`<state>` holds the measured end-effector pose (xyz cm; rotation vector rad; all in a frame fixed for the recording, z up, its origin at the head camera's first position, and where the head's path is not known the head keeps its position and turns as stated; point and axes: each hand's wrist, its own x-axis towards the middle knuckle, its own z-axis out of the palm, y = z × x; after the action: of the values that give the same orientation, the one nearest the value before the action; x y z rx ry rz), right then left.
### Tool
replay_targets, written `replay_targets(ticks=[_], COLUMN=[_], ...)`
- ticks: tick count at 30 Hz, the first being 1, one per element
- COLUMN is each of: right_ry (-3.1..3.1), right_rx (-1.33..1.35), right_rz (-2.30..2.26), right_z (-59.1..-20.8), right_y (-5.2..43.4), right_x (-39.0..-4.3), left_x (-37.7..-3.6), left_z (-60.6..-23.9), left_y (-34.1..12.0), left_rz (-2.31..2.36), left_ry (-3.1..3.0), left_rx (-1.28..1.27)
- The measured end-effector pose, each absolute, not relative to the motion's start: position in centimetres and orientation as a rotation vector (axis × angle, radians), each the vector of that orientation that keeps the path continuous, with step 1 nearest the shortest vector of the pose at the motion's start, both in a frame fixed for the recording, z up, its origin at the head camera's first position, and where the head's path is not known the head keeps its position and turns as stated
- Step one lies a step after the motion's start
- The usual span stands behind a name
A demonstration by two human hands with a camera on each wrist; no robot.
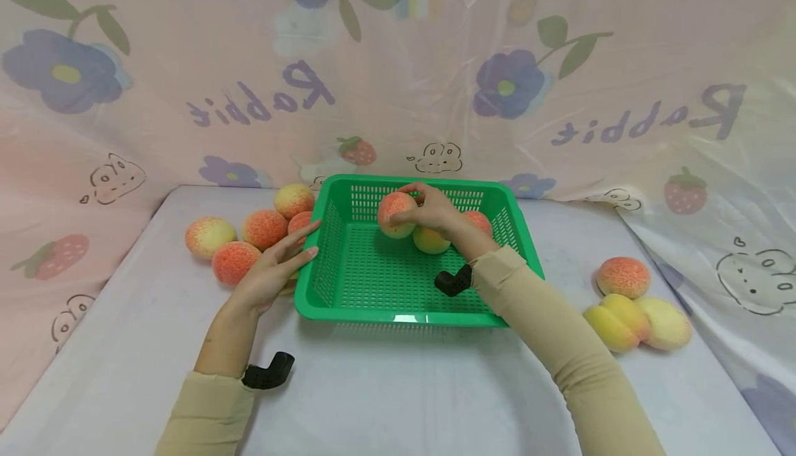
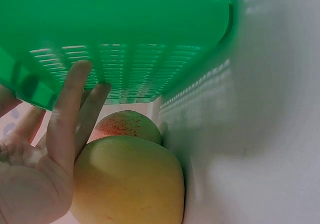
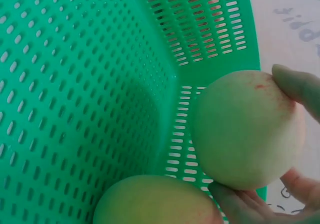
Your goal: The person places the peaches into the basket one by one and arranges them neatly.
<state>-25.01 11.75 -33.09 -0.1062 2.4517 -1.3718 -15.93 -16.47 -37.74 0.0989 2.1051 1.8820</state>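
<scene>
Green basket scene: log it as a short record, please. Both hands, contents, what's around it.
Left hand: touches the left side of the green basket
Right hand: holds a peach toward the basket's far side
In basket: two more peaches
Left of basket: peach cluster
Right of basket: smaller peach group
Surface: white table

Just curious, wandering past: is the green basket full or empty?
The basket is partly filled: at least two peaches lie inside, its bare floor shows, and the right hand holds another peach.
</scene>
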Motion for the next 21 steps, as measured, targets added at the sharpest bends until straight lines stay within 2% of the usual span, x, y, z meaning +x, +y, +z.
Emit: replay_targets(ticks=[13, 21], right_ry=[2.396, 2.460], right_rx=[-0.169, -0.261], right_rz=[-1.368, -1.187], right_z=[-34.3, -34.8], right_y=[10.7, 10.0], right_x=[-26.2, -26.7], left_x=[-15.8, -16.0], left_z=[-37.8, -37.9], left_y=[-16.7, -16.5], left_rz=[1.902, 1.929], left_ry=[2.075, 2.045], left_rx=[0.126, 0.130])
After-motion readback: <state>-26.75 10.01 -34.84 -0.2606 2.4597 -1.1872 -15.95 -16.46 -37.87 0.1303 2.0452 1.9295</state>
